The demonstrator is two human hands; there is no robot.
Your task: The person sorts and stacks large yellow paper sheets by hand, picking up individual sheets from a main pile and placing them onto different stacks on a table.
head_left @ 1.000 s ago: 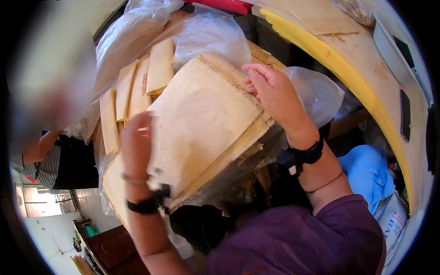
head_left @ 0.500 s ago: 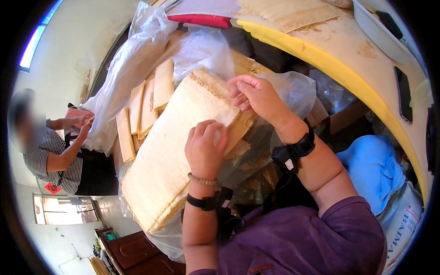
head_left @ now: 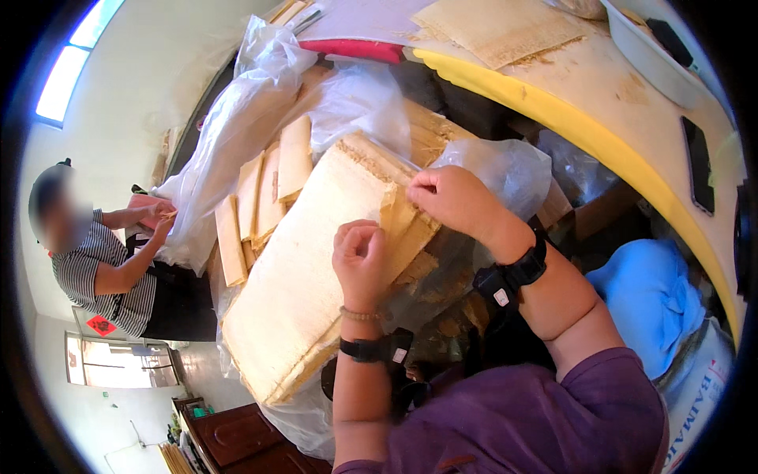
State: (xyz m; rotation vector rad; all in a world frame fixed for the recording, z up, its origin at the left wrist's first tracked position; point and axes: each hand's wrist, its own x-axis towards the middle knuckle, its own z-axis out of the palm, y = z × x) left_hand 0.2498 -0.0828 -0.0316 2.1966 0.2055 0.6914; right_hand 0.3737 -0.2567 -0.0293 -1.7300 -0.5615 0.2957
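A thick stack of cream-coloured sheets (head_left: 292, 261) with rough, fibrous edges lies slantwise in front of me. My right hand (head_left: 458, 201) is closed, thumb and fingers pinched at the upper right edge of the top sheet. My left hand (head_left: 360, 257) is over the stack's right side, fingers curled in; what they hold, if anything, is hidden. Between my hands a narrow flap (head_left: 388, 204) of the sheet edge stands up. Darker yellow layers (head_left: 414, 225) show under that edge.
Smaller cream slabs (head_left: 294, 162) lie beyond the stack on clear plastic sheeting (head_left: 245, 103). A yellow-edged table (head_left: 616, 142) curves along the right, bearing a phone (head_left: 697, 164) and a white basin (head_left: 651, 55). Blue cloth (head_left: 647, 304) lies at right. Another person (head_left: 118, 272) stands at left.
My right hand has gone from loosely spread fingers to a pinch at the sheet edge. My left fingers have curled tighter. A flap of the edge now stands up between them.
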